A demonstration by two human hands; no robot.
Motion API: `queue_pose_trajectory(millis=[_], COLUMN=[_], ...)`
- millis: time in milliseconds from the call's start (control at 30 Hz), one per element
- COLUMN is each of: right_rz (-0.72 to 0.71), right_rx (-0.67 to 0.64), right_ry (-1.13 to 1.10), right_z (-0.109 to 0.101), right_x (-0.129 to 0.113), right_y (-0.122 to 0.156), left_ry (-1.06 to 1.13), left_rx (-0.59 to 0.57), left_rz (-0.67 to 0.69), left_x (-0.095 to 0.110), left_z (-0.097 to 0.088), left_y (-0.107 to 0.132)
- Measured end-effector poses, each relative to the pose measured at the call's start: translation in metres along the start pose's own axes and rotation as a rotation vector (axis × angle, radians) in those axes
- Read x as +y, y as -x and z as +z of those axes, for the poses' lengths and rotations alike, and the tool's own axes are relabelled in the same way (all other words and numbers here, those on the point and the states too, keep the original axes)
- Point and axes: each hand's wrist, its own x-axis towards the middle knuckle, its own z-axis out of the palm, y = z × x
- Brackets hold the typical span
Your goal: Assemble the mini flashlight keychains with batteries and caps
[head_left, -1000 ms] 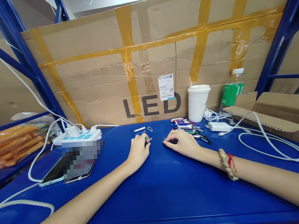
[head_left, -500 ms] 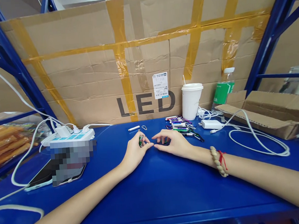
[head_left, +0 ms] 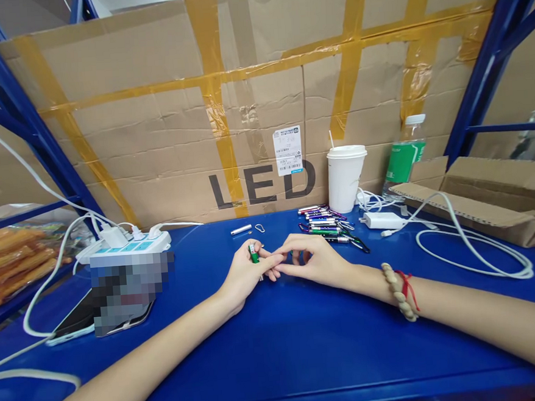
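My left hand [head_left: 246, 269] is closed around a small green metal tube [head_left: 253, 254], which looks like the body of a mini flashlight. A bit of silver shows below its fingers. My right hand [head_left: 315, 256] pinches with thumb and forefinger right at the left fingertips; whatever lies in that pinch is too small or hidden. Beyond the hands lie a silver tube [head_left: 241, 230] and a small silver carabiner [head_left: 260, 228]. To the right is a pile of several coloured metal tubes [head_left: 323, 222], some with carabiner clips.
A white paper cup [head_left: 346, 180] with a straw and a green-labelled bottle [head_left: 406, 154] stand at the back right. Nearby are a charger [head_left: 383, 220] with its cable and an open cardboard box [head_left: 492, 203]. A power strip [head_left: 137, 243] and phones [head_left: 134, 323] lie left.
My right hand's fingertips have come together with the left fingertips, closing the small gap. The green tube has turned more upright and shows more in my left hand.
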Motion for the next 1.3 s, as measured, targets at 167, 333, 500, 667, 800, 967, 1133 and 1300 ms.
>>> queue_pose_trajectory(millis=[167,333,500,667,800,967,1133,1300], right_rz=[-0.001,0.031,0.139,0.292,0.358,0.345,0.299,0.260], right_rx=[-0.043,-0.032,0.013,0.124,0.163,0.188,0.170,0.172], right_ry=[-0.005,-0.005,-0.089,-0.197,-0.258,-0.289,-0.304,-0.326], right_z=[-0.0018,-0.0022,-0.0010,-0.0013,-0.0010,-0.0012,-0.0024,-0.0020], right_x=[-0.0070,-0.0047,-0.0016,0.0006,0.0006,-0.0004,-0.0025,0.0000], right_y=[-0.0009,-0.0010,-0.0024,-0.0041,-0.0048,-0.0058,-0.0054,-0.0039], left_ry=[-0.017,-0.045,-0.193,-0.467,-0.605,-0.658,-0.633,-0.662], left_rx=[-0.050,-0.055,-0.004,0.063,0.115,-0.044,-0.163,-0.125], left_rz=[-0.007,-0.020,0.011,0.147,0.240,0.320,0.300,0.343], left_x=[-0.0015,0.0024,0.0016,-0.0014,0.0015,0.0021,0.0001,-0.0005], left_z=[-0.0001,0.0025,0.0017,-0.0012,-0.0013,-0.0016,-0.0020,-0.0029], left_y=[0.0002,0.0005,0.0015,0.0026,0.0052,0.0058,0.0027,0.0015])
